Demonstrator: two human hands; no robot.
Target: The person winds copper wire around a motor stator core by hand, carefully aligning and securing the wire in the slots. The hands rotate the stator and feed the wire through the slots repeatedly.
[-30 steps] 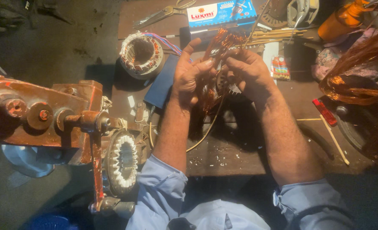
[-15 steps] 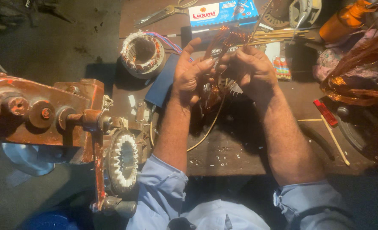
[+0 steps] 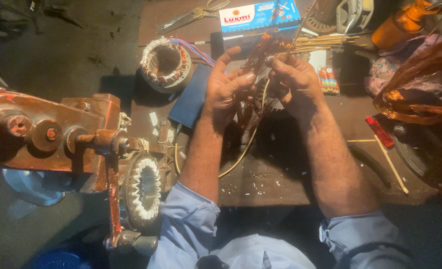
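Observation:
Both hands are raised over a dark wooden workbench (image 3: 281, 174). My left hand (image 3: 226, 89) cups a loop of shiny copper winding wire (image 3: 258, 52), fingers partly spread along it. My right hand (image 3: 293, 82) pinches the top of the same coil with thumb and fingertips. A pale sleeve tube (image 3: 246, 147) hangs down from the coil toward the bench. Part of the coil is hidden behind my hands.
A wound stator (image 3: 166, 62) with coloured leads lies at the back left, next to a blue flat case (image 3: 191, 102). Scissors (image 3: 188, 17), a printed box (image 3: 258, 15), thin sticks (image 3: 320, 42), a red marker (image 3: 379, 132). A rusty winding machine (image 3: 56, 134) and bare stator (image 3: 142, 188) stand left. Copper wire bundle (image 3: 420, 89) at right.
Both hands have lifted slightly with the coil, and the right fingers have shifted their pinch at its top. Nothing else on the bench moved.

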